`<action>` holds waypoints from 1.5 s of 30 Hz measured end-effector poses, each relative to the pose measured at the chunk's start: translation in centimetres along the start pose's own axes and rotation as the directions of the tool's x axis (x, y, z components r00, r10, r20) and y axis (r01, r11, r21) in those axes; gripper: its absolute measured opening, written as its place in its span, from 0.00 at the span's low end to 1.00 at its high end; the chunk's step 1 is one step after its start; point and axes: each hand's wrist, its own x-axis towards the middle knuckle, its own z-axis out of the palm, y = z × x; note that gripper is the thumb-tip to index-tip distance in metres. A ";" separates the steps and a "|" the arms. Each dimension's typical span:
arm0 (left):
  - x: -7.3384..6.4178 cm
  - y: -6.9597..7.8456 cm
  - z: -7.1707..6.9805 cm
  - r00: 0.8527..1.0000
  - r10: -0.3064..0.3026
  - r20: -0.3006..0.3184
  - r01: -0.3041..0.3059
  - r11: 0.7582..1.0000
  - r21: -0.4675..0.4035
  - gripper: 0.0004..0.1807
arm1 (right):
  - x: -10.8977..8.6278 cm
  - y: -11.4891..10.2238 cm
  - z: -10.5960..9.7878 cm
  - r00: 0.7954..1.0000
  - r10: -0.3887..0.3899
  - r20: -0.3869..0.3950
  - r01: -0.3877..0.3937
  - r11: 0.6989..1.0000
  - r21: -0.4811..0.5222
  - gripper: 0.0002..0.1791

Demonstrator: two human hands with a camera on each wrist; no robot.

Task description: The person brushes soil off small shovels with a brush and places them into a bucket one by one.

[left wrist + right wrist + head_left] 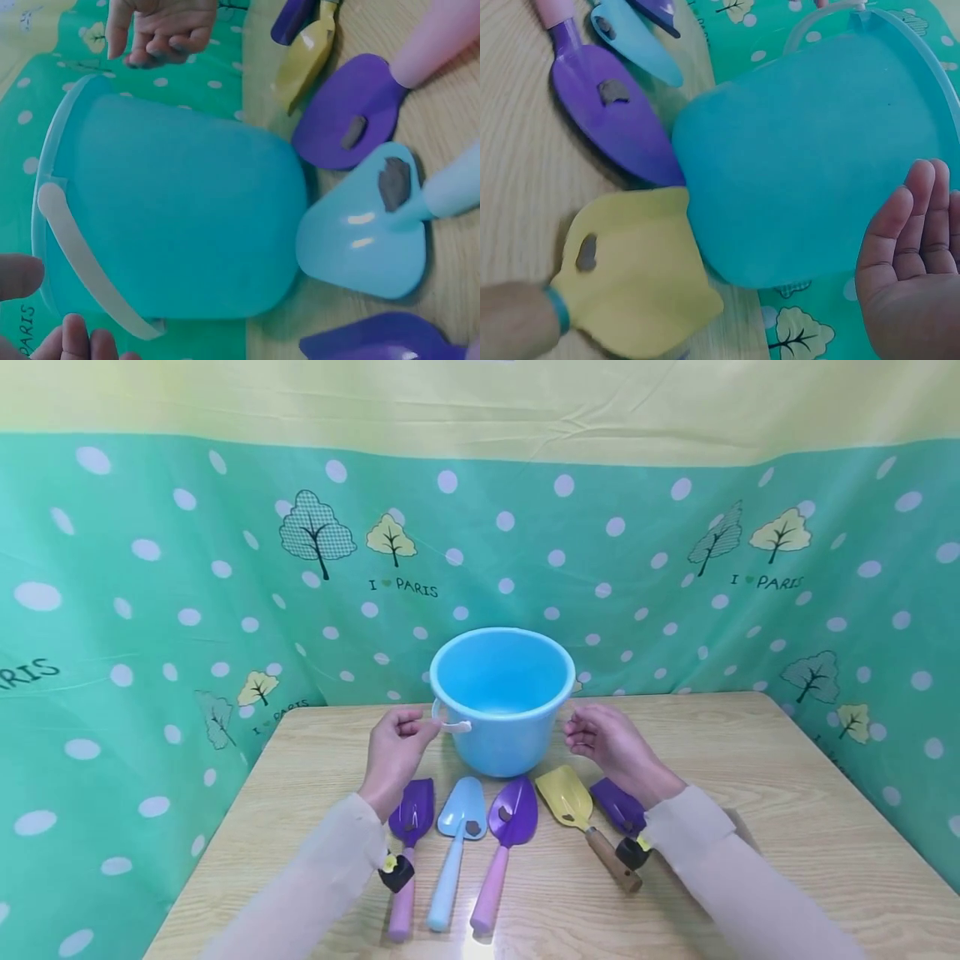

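A light blue bucket (510, 739) stands upright at the back of the table, its white handle (90, 262) hanging down on the left side. My left hand (401, 747) is at that side, thumb and fingers apart beside the rim, the fingertips close to the handle. On the other side my right hand (607, 739) is held up near the bucket wall, fingers loosely bent with nothing in them. In the right wrist view the fingers (922, 225) of this hand overlap the bucket.
In front of the bucket lie several toy shovels: a purple one (417, 806), a light blue one (459, 806), a purple one with pink handle (517, 802) and a yellow one (562, 789). Another purple shovel (615, 802) is partly hidden by my right arm. Behind hangs a dotted green curtain (517, 552).
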 end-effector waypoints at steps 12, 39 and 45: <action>-1.6 -2.8 -2.6 1.000 -0.009 0.025 0.006 0.991 0.130 0.27 | -2.9 0.8 -2.5 0.999 0.025 -0.034 -0.029 0.991 -0.133 0.10; -3.9 -7.4 -5.2 0.988 -0.091 0.122 0.031 0.905 0.424 0.31 | -8.2 0.7 -7.5 0.989 0.064 -0.131 -0.122 0.857 -0.501 0.21; -4.3 -7.4 -5.5 0.978 -0.136 0.156 0.046 0.878 0.476 0.28 | -9.1 0.0 -8.5 0.989 0.087 -0.121 -0.142 0.804 -0.578 0.23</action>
